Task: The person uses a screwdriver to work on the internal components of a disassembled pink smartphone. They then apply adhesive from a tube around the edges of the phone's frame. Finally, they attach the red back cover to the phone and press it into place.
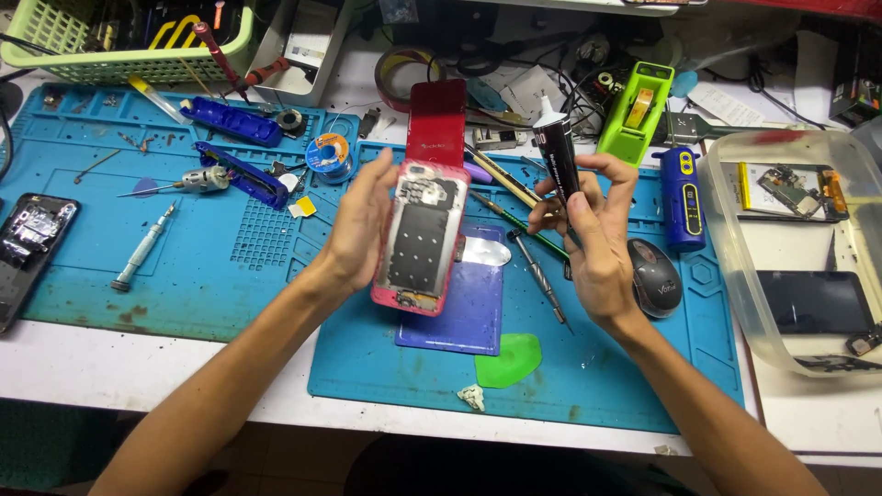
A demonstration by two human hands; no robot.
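Note:
My left hand holds an opened red phone upright above the blue mat, its inner frame and shielding facing me. A red back cover rises behind its top edge. My right hand grips a black glue tube with a white nozzle pointing up, just right of the phone. The two hands are apart, with the phone between them.
Two blue work mats carry screwdrivers, tweezers, a solder spool, a green pick and a purple pad. A mouse, a green tape dispenser, a clear tub and another phone lie around.

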